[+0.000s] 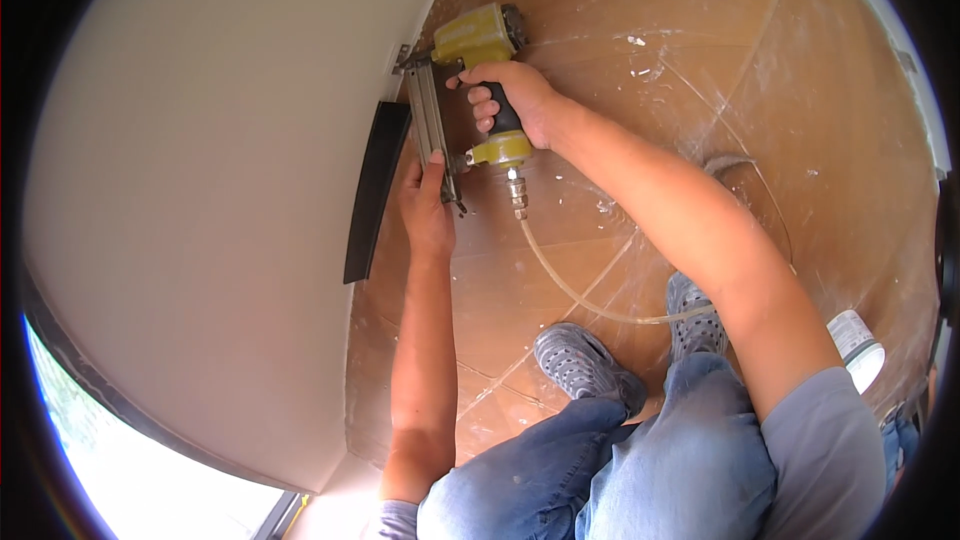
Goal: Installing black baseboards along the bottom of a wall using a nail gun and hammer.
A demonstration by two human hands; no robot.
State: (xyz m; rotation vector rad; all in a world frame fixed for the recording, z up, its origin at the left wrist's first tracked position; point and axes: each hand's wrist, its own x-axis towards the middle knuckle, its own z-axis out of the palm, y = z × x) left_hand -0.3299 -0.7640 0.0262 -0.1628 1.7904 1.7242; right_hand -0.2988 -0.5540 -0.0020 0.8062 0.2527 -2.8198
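Observation:
A yellow pneumatic nail gun (470,35) with a long metal magazine is held low by the wall, its nose at the wall's lower edge. My right hand (515,100) is closed round its black grip, index finger near the trigger. My left hand (428,200) is closed on the lower end of the magazine, thumb over it. A translucent air hose (570,295) runs from the grip's metal coupling down to the right. A dark flat strip (375,195) lies along the wall's base, just left of the magazine.
The pale wall (200,160) fills the left, with a bright opening (140,440) at lower left. The brown floor (620,10) has white debris and dust. My clogs (570,350) are below the hose. A white tub (852,345) is at the right, beside my forearm.

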